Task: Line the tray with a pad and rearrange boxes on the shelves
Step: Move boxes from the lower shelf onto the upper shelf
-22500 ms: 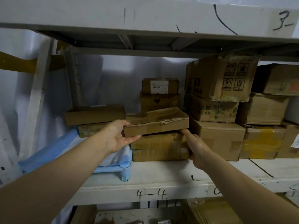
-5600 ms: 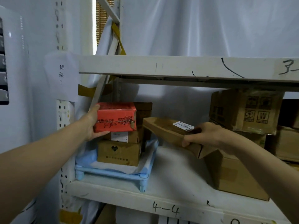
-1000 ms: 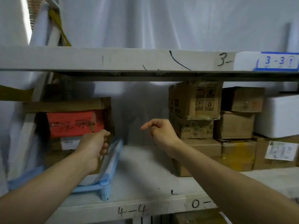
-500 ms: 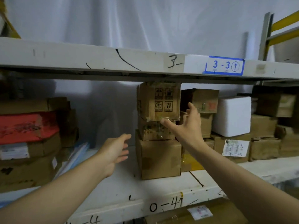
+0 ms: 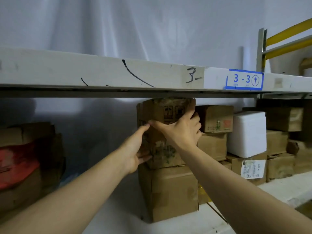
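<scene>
Three cardboard boxes stand stacked in the middle of the shelf. The top box [image 5: 164, 112] has handling symbols and reaches almost to the beam above. Under it are a worn middle box [image 5: 166, 155] and a larger bottom box [image 5: 173, 191]. My left hand [image 5: 135, 151] presses flat against the stack's left side, its thumb at the top box's front corner. My right hand [image 5: 183, 130] lies across the top box's front, fingers curled round its right edge and thumb stretched left.
At the far left, a red box [image 5: 15, 164] sits among blurred cardboard boxes. A white foam box [image 5: 247, 133] and more cartons fill the right. The upper shelf beam [image 5: 101, 73] with a blue 3-3 label [image 5: 244, 79] hangs low over the stack.
My view has swung right, away from the tray stack. Both hands have reached forward onto the middle stack, the left against its side and the right round the top box's edge.
</scene>
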`<action>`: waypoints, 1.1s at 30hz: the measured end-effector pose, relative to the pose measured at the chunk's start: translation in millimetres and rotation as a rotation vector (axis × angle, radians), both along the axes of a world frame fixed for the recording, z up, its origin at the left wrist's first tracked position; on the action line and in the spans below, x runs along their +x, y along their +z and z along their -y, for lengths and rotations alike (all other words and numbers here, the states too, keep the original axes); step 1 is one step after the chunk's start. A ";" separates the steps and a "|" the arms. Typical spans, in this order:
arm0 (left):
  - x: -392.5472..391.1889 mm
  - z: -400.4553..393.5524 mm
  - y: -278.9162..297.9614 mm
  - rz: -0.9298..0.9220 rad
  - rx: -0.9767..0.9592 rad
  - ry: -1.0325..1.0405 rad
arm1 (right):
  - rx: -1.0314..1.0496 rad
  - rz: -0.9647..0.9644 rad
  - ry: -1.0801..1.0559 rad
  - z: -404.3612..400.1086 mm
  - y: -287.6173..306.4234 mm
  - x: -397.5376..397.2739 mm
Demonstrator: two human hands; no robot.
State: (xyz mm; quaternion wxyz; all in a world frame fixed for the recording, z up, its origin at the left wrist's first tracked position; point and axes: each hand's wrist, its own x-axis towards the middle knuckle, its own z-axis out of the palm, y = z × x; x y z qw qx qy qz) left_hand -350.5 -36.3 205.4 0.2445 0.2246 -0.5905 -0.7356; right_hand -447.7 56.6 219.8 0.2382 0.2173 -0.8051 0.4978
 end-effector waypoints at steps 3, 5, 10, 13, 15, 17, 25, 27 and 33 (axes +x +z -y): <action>-12.9 3.2 -1.8 -0.015 0.027 -0.061 | -0.038 0.019 0.011 4.8 0.0 -4.9; -19.1 3.7 -4.2 -0.021 0.025 -0.098 | -0.072 0.021 0.017 5.3 -0.9 -8.6; -19.5 4.5 -3.4 -0.023 0.066 -0.102 | -0.173 -0.019 0.107 0.8 -8.5 -13.0; -11.4 3.9 1.4 -0.014 0.089 -0.059 | -0.232 -0.058 0.177 -7.7 -11.1 -12.0; -2.7 0.7 5.9 -0.009 0.106 -0.014 | -0.260 -0.089 0.237 -16.0 -12.6 -11.1; 5.4 -3.5 8.4 -0.011 0.150 -0.003 | -0.273 -0.114 0.295 -25.0 -15.1 -9.9; 25.5 -45.4 4.7 -0.156 0.233 -0.070 | -0.306 -0.198 0.525 -65.0 -28.4 1.0; 29.2 -59.4 5.1 -0.188 0.233 -0.064 | -0.298 -0.217 0.610 -78.7 -34.0 4.5; 55.8 -88.5 -5.1 -0.178 0.245 0.074 | -0.224 -0.270 0.770 -111.1 -58.8 19.8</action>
